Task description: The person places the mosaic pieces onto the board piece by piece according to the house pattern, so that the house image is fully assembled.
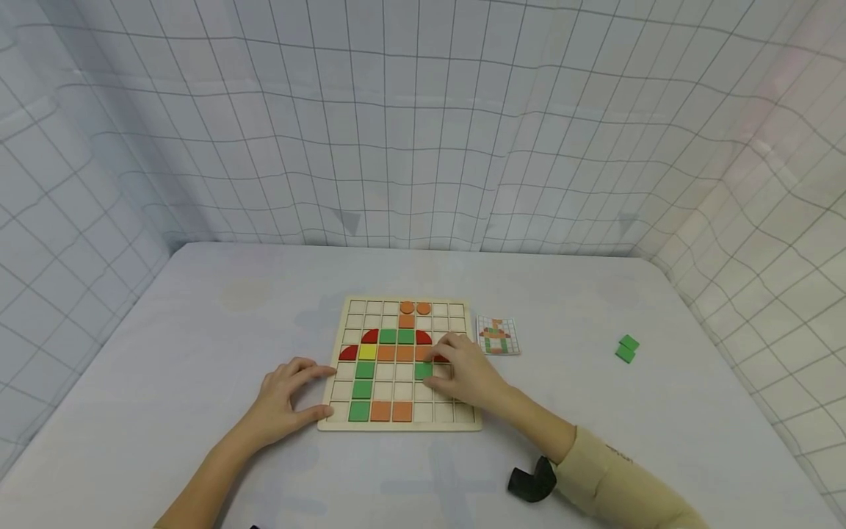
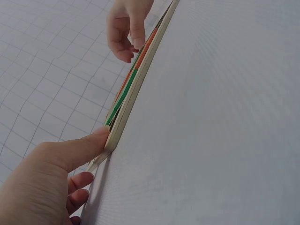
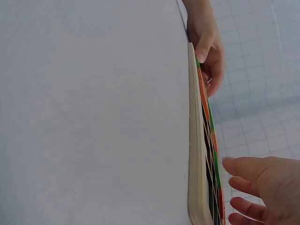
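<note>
A pale wooden grid board (image 1: 400,426) lies on the table, with coloured tiles in its cells: a green tile column at left, orange tiles, a yellow tile (image 1: 366,352), red quarter-round pieces and two orange discs (image 1: 415,308). My left hand (image 1: 280,400) rests against the board's left edge, thumb at the near corner and forefinger farther up. My right hand (image 1: 471,373) hovers over the right half, thumb and forefinger apart beside a green tile (image 1: 423,372) lying in a cell. It partly covers a red piece. In the right wrist view nothing shows between those fingers.
Right of the board lies a small pattern card (image 1: 499,336) with a coloured figure. Two green tiles (image 1: 626,349) sit farther right on the white table. A black bent object (image 1: 532,481) lies near the right forearm. Grid-patterned curtains (image 1: 423,147) stand around the table.
</note>
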### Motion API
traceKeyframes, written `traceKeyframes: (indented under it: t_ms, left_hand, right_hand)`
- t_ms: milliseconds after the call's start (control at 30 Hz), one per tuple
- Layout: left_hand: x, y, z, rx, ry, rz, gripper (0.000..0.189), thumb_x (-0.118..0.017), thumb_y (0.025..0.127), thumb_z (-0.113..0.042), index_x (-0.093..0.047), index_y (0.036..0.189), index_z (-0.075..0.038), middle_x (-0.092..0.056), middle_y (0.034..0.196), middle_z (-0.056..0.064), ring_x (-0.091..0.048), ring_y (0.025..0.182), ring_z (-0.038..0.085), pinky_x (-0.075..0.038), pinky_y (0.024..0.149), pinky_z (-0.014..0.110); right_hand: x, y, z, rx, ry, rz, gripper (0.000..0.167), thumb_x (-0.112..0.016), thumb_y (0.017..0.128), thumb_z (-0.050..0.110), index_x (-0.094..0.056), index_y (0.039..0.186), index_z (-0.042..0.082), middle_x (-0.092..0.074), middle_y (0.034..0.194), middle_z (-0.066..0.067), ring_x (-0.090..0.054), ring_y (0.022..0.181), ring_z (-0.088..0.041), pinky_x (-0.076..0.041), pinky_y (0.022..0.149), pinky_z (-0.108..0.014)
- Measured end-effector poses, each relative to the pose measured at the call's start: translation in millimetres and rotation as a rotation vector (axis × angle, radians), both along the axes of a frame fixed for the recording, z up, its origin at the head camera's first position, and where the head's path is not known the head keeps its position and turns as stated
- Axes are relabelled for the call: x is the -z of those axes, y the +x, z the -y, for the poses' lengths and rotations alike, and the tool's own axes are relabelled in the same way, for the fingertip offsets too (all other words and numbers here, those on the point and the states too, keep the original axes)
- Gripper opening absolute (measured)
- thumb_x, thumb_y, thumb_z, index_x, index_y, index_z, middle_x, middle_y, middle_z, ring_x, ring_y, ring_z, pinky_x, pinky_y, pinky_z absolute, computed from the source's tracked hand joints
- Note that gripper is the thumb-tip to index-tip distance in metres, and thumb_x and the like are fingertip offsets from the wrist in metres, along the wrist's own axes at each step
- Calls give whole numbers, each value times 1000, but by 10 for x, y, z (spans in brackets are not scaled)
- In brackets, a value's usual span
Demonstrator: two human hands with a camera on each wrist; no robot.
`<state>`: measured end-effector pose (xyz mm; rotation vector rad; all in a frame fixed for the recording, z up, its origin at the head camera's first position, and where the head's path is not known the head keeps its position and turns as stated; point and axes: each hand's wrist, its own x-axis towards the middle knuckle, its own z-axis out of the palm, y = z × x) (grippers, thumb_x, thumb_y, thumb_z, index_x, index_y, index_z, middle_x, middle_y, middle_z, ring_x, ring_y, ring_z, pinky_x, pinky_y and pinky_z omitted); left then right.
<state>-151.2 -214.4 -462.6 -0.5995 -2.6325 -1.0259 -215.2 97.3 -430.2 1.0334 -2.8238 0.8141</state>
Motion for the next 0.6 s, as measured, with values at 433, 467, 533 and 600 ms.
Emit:
traceKeyframes:
  t_ms: [433,467,533,600]
  left_hand:
    - [0,4,-7,-6,-5,7,49,-80,67,-27,-62,111,-15,-52,102,1,-46,94,23,-27,75,43]
    - [1,5,-6,-6,-4,8,49,-80,67,-27,-62,111,-15,-52,102,1,-46,94,23,-27,75,43]
    - [2,4,-5,-6,-3,8,49,-80,67,-27,-62,111,-15,-52,103,1,-46,95,23,-26,75,43]
    - [2,4,-2,-5,-2,10,49,-80,67,-27,-62,112,-15,-52,103,1,-46,95,23,-26,75,44]
  right_hand:
    - [-258,-272,-675,191,-287,14,31,-70,80,12,-61,108,2,-54,104,-15,-49,96,-32,-43,81,-45]
    - [-264,-296,-764,211,-288,12,32,-70,81,12,-60,110,2,-54,105,-16,-48,98,-32,-42,82,-46]
    - [-275,-338,-942,251,-279,1,34,-69,81,11,-59,112,2,-53,106,-18,-48,98,-34,-39,83,-48]
    - [-276,-377,-1124,297,-260,-8,35,-68,82,11,-58,114,2,-53,107,-18,-48,97,-34,-37,84,-49]
